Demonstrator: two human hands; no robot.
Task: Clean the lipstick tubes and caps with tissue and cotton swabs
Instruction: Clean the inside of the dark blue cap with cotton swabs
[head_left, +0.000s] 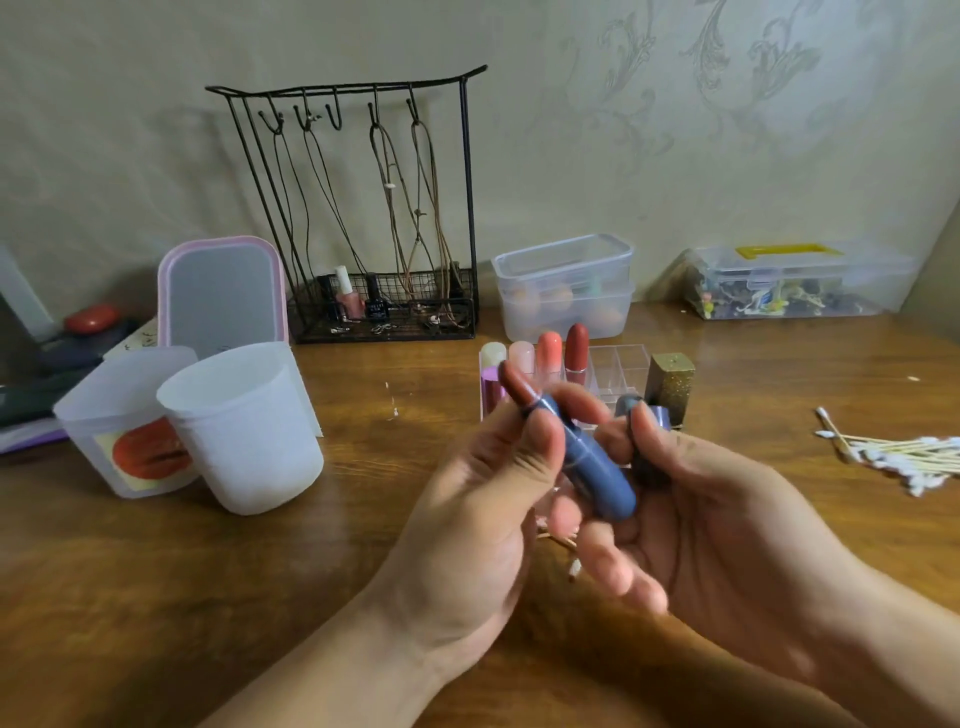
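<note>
My left hand (483, 499) grips a blue lipstick tube (592, 462) tilted up to the left, its brown-red bullet (519, 387) bare. My right hand (727, 525) pinches a dark cap (647, 465) just right of the tube, thumb on top. Under my hands a used cotton swab (571, 566) lies on the wooden table (337, 561). Behind my hands a clear organiser (618, 366) holds several uncapped lipsticks (574, 345) and a gold glitter tube (671, 387). A pile of fresh cotton swabs (904, 454) lies at the right edge. No tissue is visible.
Two white plastic cups (249, 431) stand at the left, with a pink-rimmed mirror (223, 296) behind. A black wire rack (374, 218) with necklaces and nail polish stands at the back. Clear lidded boxes (566, 286) and a clear case (795, 280) line the wall.
</note>
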